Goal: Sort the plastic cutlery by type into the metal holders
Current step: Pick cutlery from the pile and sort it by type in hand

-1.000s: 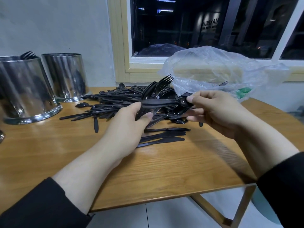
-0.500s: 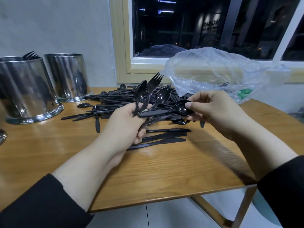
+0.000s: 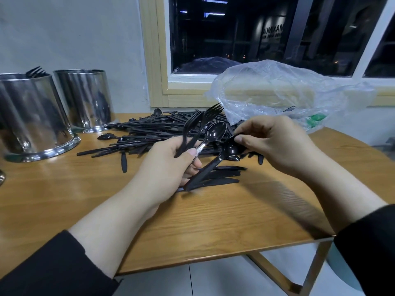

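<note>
While the right hand [image 3: 275, 144] pinches the bowl of a black plastic spoon [image 3: 210, 167], its handle has swung down from roughly level a moment ago: long axis now diagonal, bowl up at the fingertips, handle tip low and toward the person, ending just beside the left hand [image 3: 171, 167]. Reads as a handoff or re-orient, not a drop into a holder yet.

Left hand is clenched on a mixed bunch: two black plastic forks [image 3: 205, 118] plus a second glossy black spoon [image 3: 214, 131], all fanned upward, tines and bowl pointing away from the person and slightly right. The bunch has tipped upright since a second ago. Mixed types in one fist means it needs splitting before anything gets deposited.

Landmark is the heap of loose black cutlery [image 3: 154, 133] on the wooden table [image 3: 213, 221]. Both hands work just on the near side of the heap. Two shiny metal cylinder holders [image 3: 42, 110] stand left of the heap; the nearer one shows fork tines at its rim. Clear plastic bag [image 3: 277, 92] sits behind the heap to the right. Three black knives [image 3: 220, 176] lie flat near the heap, under the hands.
</note>
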The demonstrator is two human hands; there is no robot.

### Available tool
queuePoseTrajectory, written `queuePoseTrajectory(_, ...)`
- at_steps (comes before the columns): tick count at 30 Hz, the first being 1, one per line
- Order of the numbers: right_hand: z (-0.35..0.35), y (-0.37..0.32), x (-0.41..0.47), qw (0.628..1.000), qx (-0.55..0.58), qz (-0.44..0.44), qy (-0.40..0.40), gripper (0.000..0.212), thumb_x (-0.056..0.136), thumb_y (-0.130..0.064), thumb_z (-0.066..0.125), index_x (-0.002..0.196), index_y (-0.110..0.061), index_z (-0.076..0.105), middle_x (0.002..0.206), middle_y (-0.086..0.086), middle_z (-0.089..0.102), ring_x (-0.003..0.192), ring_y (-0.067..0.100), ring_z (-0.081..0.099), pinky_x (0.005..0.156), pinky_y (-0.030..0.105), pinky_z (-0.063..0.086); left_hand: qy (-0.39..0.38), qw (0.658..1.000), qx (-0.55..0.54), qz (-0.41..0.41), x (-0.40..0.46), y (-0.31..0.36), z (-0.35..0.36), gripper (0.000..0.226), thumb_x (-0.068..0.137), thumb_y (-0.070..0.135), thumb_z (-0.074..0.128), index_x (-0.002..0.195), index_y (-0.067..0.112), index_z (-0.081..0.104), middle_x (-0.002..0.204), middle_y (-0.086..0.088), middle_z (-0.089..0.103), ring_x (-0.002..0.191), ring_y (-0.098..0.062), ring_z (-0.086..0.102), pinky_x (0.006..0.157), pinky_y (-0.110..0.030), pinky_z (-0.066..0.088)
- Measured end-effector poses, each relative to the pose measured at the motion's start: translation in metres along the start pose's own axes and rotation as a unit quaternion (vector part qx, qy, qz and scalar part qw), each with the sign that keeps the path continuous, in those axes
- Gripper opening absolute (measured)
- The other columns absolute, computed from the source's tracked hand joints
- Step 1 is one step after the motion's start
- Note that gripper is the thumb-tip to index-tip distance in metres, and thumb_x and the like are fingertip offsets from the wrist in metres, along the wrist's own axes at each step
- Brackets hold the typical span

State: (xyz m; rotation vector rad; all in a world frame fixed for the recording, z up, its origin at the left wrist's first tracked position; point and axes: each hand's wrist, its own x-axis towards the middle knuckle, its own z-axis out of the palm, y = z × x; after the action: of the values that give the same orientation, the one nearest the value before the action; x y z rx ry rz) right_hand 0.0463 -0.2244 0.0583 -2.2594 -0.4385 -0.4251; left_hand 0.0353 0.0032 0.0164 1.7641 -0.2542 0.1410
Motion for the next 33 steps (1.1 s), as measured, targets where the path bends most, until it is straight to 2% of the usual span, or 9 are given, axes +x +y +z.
queuePoseTrajectory(5, 0.001, -0.002, -0.001, 1.0, 0.018, -0.013, -0.003, 0.006, 0.093, -0.014, 0.071, 0.093, -0.019, 0.073, 0.067, -0.015, 0.072, 0.053, -0.003, 0.062, 0.052, 0.007, 0.043, 0.033, 0.997, 0.054, 0.032, 0.002, -0.002, -0.002, 0.022, 0.104, 0.015, 0.054, 0.102, 0.028, 0.071, 0.08, 0.0, 0.073, 0.069, -0.007, 0.066, 0.067, -0.027, 0.061)
queuePoseTrajectory(7, 0.001, -0.002, -0.001, 0.999, 0.032, -0.022, 0.002, 0.006, 0.093, -0.015, 0.071, 0.094, -0.02, 0.074, 0.068, -0.014, 0.072, 0.055, -0.001, 0.064, 0.052, 0.009, 0.044, 0.024, 0.999, 0.038, 0.021, 0.001, -0.001, -0.002, 0.023, 0.105, 0.015, 0.054, 0.104, 0.03, 0.071, 0.078, 0.001, 0.072, 0.067, -0.009, 0.066, 0.063, -0.028, 0.06)
queuePoseTrajectory(10, 0.003, 0.001, 0.0, 0.998, 0.046, -0.025, 0.024, 0.008, 0.093, -0.016, 0.071, 0.095, -0.023, 0.074, 0.07, -0.012, 0.072, 0.056, 0.001, 0.062, 0.051, 0.014, 0.045, -0.004, 1.0, 0.007, 0.007, -0.002, 0.001, -0.001, 0.022, 0.104, 0.018, 0.057, 0.107, 0.032, 0.073, 0.08, 0.005, 0.072, 0.066, -0.019, 0.067, 0.057, -0.038, 0.056)
queuePoseTrajectory(13, 0.006, 0.004, 0.001, 0.997, 0.044, -0.025, 0.054, 0.007, 0.093, -0.018, 0.072, 0.096, -0.024, 0.075, 0.075, -0.008, 0.075, 0.059, 0.003, 0.065, 0.051, 0.013, 0.045, -0.025, 0.999, -0.03, 0.0, -0.004, 0.003, -0.001, 0.021, 0.104, 0.017, 0.058, 0.111, 0.031, 0.073, 0.082, 0.004, 0.072, 0.056, -0.017, 0.062, 0.044, -0.029, 0.046)
queuePoseTrajectory(16, 0.01, 0.006, 0.002, 0.995, 0.059, -0.019, 0.081, 0.007, 0.093, -0.015, 0.071, 0.097, -0.02, 0.074, 0.075, -0.008, 0.075, 0.062, 0.003, 0.067, 0.05, 0.011, 0.044, -0.051, 0.996, -0.073, -0.01, -0.004, 0.003, -0.001, 0.02, 0.103, 0.015, 0.059, 0.114, 0.025, 0.073, 0.08, 0.003, 0.071, 0.054, -0.017, 0.056, 0.043, -0.025, 0.039)
queuePoseTrajectory(20, 0.016, 0.009, 0.004, 0.993, 0.053, -0.015, 0.102, 0.008, 0.094, -0.011, 0.07, 0.098, -0.017, 0.073, 0.078, -0.004, 0.073, 0.054, -0.001, 0.061, 0.044, 0.009, 0.04, -0.083, 0.989, -0.119, -0.037, -0.003, 0.004, -0.001, 0.019, 0.103, 0.014, 0.058, 0.118, 0.017, 0.069, 0.091, -0.007, 0.076, 0.053, -0.015, 0.05, 0.043, -0.021, 0.036)
queuePoseTrajectory(25, 0.02, 0.014, 0.007, 0.993, -0.002, -0.021, 0.113, 0.01, 0.092, -0.015, 0.072, 0.099, -0.022, 0.074, 0.088, -0.006, 0.072, 0.062, -0.006, 0.06, 0.055, 0.009, 0.04, -0.112, 0.98, -0.15, -0.065, -0.004, 0.004, -0.003, 0.023, 0.104, 0.019, 0.057, 0.124, 0.015, 0.065, 0.101, -0.015, 0.077, 0.054, -0.013, 0.044, 0.042, -0.02, 0.033)
queuePoseTrajectory(29, 0.025, 0.018, 0.009, 0.993, -0.01, -0.026, 0.112, 0.013, 0.09, -0.015, 0.074, 0.096, -0.026, 0.073, 0.084, -0.009, 0.07, 0.07, -0.001, 0.061, 0.068, 0.019, 0.045, -0.129, 0.979, -0.144, -0.07, -0.005, 0.006, -0.003, 0.026, 0.1, 0.026, 0.062, 0.12, 0.011, 0.068, 0.102, -0.016, 0.077, 0.054, -0.013, 0.043, 0.042, -0.021, 0.029)
queuePoseTrajectory(33, 0.029, 0.018, 0.011, 0.992, -0.014, -0.035, 0.116, 0.019, 0.089, -0.014, 0.075, 0.093, -0.031, 0.07, 0.085, -0.013, 0.067, 0.076, 0.001, 0.063, 0.069, 0.016, 0.045, -0.13, 0.98, -0.133, -0.072, -0.005, 0.006, -0.004, 0.024, 0.094, 0.018, 0.07, 0.116, 0.008, 0.068, 0.102, -0.015, 0.076, 0.054, -0.012, 0.041, 0.04, -0.019, 0.026)
